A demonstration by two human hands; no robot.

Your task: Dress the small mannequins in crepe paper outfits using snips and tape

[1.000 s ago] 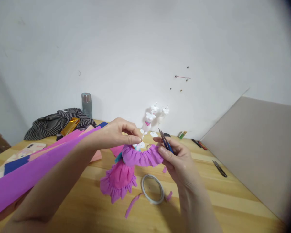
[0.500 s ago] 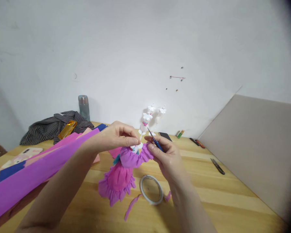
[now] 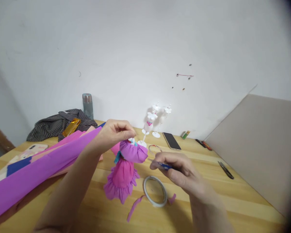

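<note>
My left hand [image 3: 122,132] is closed in a pinch at the neck of a small dress form, whose white top [image 3: 131,140] shows just under the fingertips. The form wears a crepe-paper dress [image 3: 123,173]: pink skirt, ruffled purple hem, teal piece at the waist and a puffed purple band [image 3: 133,152] around the top. To the right, my right hand [image 3: 176,170] is closed around a slim pointed blue tool [image 3: 165,166], tweezers-like, its tip blurred near the band's right end but apart from it. Below lies a roll of double-sided tape [image 3: 144,191] between purple paper scraps [image 3: 135,208].
Several small white dress forms [image 3: 152,117] stand by the wall. Beside them are a phone [image 3: 171,141] and a clear ring [image 3: 155,149]. Dark snips [image 3: 226,170] lie at right. Folded crepe paper [image 3: 46,165], a striped cloth [image 3: 50,126] and a flask [image 3: 87,106] occupy the left.
My right hand has let go of the purple band and moved right and down with the blue tool. The band's right end now curves in. My left hand keeps its pinch.
</note>
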